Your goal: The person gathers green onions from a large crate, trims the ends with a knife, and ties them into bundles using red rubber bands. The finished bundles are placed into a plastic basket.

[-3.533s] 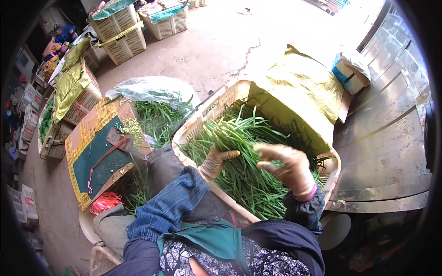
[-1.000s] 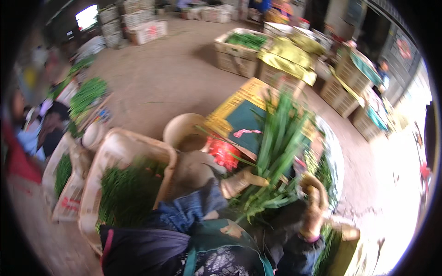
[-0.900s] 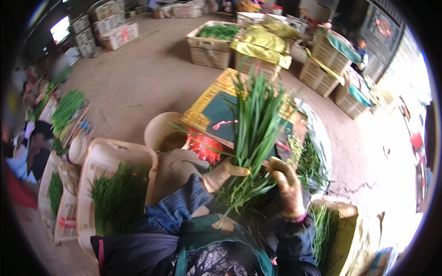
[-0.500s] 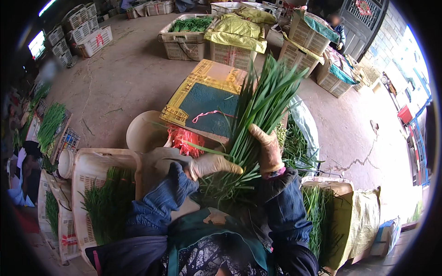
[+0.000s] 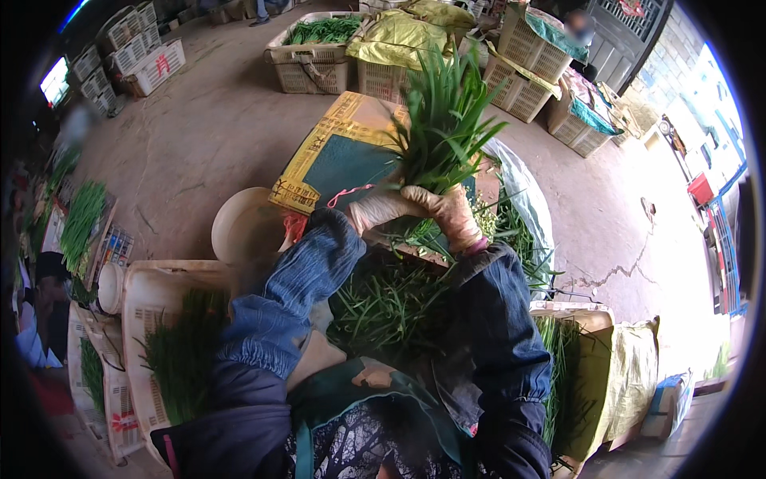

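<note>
A bunch of garlic chives (image 5: 447,128), long flat green leaves, stands up fanned out above my two gloved hands. My left hand (image 5: 384,210) is closed round its lower part from the left. From the right, my right hand (image 5: 453,217) grips the same bunch, its fingers meeting those of the left. The lower ends are mostly hidden behind the gloves. Just beyond lies a board (image 5: 343,169) with yellow printed tape round a dark green pad. A pink tie (image 5: 351,191) rests on it. Loose green leaves (image 5: 391,303) lie in a heap below my hands, by my lap.
Left of me stands a crate (image 5: 187,275) of chives, with a pale bucket (image 5: 239,227) beyond it. To my right are another crate of chives with a yellow sack (image 5: 630,383) and a translucent bag (image 5: 527,211) of leaves. Stacked crates (image 5: 511,84) line the back.
The bunch has moved up and away from me, off my lap. My hands, apart before, have come together round its lower part. The loose leaves in my lap are now uncovered.
</note>
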Demonstrator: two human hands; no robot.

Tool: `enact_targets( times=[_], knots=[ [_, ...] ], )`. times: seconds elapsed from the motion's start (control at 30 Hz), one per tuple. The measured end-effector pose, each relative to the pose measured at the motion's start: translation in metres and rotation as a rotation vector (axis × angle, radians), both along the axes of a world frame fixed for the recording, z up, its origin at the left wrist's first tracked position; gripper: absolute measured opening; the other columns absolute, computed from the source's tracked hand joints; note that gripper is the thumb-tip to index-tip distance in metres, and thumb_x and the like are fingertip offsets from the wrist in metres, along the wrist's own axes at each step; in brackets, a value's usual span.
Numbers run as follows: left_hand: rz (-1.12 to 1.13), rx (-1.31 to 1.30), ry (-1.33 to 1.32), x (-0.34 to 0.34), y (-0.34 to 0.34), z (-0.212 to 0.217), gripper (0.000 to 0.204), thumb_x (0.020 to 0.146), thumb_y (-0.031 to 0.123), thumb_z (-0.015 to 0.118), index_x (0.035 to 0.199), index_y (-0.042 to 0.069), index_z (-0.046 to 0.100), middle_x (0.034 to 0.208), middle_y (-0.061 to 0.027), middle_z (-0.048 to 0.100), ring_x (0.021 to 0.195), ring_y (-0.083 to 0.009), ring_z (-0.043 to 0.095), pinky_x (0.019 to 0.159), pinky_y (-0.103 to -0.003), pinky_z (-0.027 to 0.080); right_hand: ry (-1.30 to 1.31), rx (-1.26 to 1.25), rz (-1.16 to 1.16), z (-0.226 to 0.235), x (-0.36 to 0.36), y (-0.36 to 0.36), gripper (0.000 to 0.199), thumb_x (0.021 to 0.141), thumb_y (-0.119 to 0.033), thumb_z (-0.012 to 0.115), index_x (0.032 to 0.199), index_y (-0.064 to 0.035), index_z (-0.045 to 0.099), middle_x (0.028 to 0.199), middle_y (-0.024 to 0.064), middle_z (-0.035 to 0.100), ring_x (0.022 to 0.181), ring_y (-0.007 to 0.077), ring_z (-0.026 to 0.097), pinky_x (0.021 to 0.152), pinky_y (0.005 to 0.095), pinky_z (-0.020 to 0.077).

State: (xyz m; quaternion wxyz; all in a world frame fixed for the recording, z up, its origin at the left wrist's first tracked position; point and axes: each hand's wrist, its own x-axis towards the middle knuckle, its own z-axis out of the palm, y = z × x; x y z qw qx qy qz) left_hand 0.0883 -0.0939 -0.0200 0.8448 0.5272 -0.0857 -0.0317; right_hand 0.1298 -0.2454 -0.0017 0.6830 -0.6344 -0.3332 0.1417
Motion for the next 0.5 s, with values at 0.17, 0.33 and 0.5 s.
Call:
enact_targets(
  times=[0.17, 0.33, 0.5],
  knots=[
    [0.036, 0.520, -0.284, -0.005, -0.007, 0.040, 0.072, 0.071, 0.013, 0.087, 0.134, 0.005, 0.054, 0.122, -0.0054, 0.064, 0.115, -0.0181, 0.058, 0.099, -0.033, 0.048, -0.108, 0.061, -0.022, 0.020, 0.014, -0.012, 0.052, 0.086, -0.029, 0.079, 0.124, 0.0002, 0.060, 0.111, 0.0051, 0.069, 0.099, 0.0151, 0.061, 0.086, 0.0322, 0.0502],
    [-0.095, 0.214, -0.254, -0.033, -0.006, 0.080, 0.068, 0.072, 0.011, 0.085, 0.132, 0.002, 0.055, 0.121, -0.0047, 0.064, 0.113, -0.0167, 0.057, 0.101, -0.032, 0.045, -0.203, 0.161, 0.006, 0.070, -0.023, -0.018, 0.049, 0.089, -0.040, 0.073, 0.119, -0.0021, 0.064, 0.109, 0.0070, 0.069, 0.096, 0.0224, 0.064, 0.083, 0.0373, 0.0511],
    [-0.142, 0.222, -0.155, -0.067, 0.004, 0.080, 0.044, 0.076, 0.008, 0.080, 0.117, 0.000, 0.067, 0.107, -0.0057, 0.069, 0.106, -0.0163, 0.061, 0.098, -0.032, 0.047, -0.920, -0.178, -0.146, 0.097, -0.038, -0.014, 0.065, 0.080, -0.061, 0.069, 0.119, -0.0096, 0.065, 0.119, 0.0132, 0.063, 0.119, 0.0351, 0.051, 0.108, 0.0503, 0.0280]
  ],
)
